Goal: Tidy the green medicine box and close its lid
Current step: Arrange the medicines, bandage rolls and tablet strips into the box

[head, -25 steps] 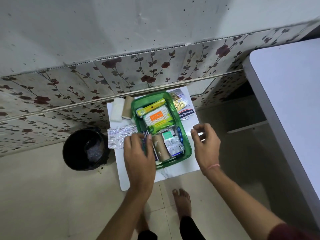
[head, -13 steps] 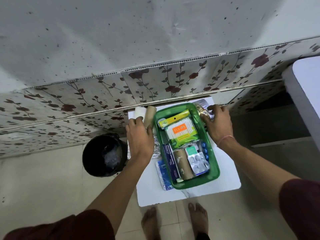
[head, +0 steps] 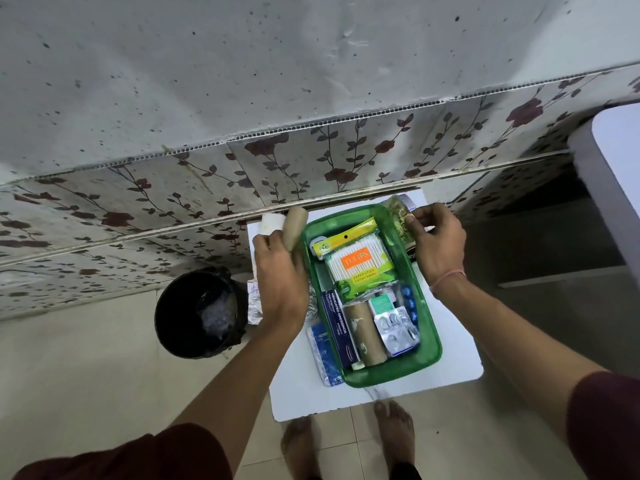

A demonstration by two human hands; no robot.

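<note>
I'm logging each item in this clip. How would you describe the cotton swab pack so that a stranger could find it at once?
Find the green box on the white board by the flowered wall. The swab pack lies in the box's far half, between the two hands, just nearer than a yellow strip. It alone shows rows of white swab tips and an orange label.

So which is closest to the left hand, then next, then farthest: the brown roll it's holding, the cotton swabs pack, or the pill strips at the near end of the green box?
1. Brown roll: in the left hand, left of the green box.
2. Cotton swabs pack: inside the box, far half.
3. Pill strips: inside, near right corner.
</note>
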